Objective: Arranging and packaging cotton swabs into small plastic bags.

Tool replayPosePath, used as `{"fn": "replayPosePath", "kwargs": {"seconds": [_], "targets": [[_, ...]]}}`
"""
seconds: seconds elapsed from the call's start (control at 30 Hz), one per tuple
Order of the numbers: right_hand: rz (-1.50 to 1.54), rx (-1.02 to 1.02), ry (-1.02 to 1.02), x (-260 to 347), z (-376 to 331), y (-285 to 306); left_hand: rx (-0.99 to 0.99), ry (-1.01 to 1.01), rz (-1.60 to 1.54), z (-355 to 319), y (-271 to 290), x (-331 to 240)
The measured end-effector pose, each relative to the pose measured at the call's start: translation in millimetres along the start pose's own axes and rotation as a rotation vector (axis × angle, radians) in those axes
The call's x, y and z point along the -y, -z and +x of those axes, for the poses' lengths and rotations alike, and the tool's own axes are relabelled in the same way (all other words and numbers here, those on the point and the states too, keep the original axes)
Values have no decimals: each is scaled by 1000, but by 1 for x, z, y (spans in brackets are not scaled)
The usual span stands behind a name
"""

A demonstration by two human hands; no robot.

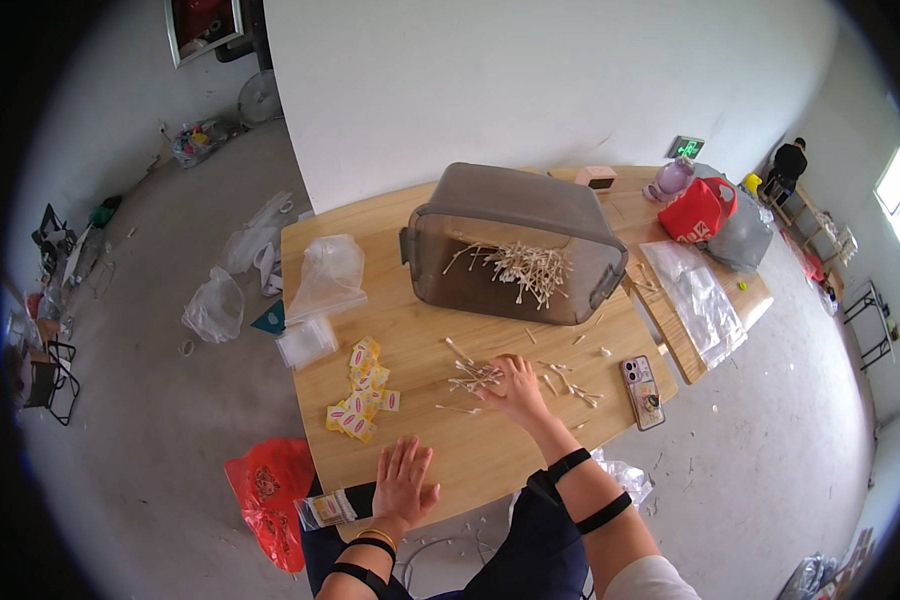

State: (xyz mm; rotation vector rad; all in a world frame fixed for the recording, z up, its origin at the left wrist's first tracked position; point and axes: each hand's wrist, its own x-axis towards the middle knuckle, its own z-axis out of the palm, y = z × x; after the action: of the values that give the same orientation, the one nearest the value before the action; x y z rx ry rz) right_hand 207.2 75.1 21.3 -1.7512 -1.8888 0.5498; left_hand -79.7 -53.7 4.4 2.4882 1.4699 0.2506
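Right hand [516, 390] on loose cotton swabs [468, 377], grip hidden from me; left hand [403, 487] flat, unclenched. A scattering's out on the wooden table [460, 445]; the big heap's still in the tipped grey tub [525, 195].

1. A phone [644, 393] is laid near the right edge of the table [460, 455].
2. A grey bag [748, 240] is partly hidden by a red bag [694, 210]; a purple object [675, 177] is placed beside them.
3. A lit green sign [687, 148] is seen against the white wall [530, 80].
4. A second red bag [270, 490] is seen below the table's left edge.
5. A dark-clad person [790, 163] is shown at far right.
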Motion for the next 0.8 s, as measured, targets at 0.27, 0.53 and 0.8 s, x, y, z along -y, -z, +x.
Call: {"fn": "replayPosePath", "kwargs": {"seconds": [0.27, 0.53, 0.8], "targets": [[-94, -179, 133, 34, 10, -38, -12, 7, -35, -1, -5, 1], [27, -90, 183, 58, -33, -59, -2, -13, -3, -4, 3, 1], [49, -120, 101, 58, -65, -27, -41, -26, -45, -1, 3, 2]]}}
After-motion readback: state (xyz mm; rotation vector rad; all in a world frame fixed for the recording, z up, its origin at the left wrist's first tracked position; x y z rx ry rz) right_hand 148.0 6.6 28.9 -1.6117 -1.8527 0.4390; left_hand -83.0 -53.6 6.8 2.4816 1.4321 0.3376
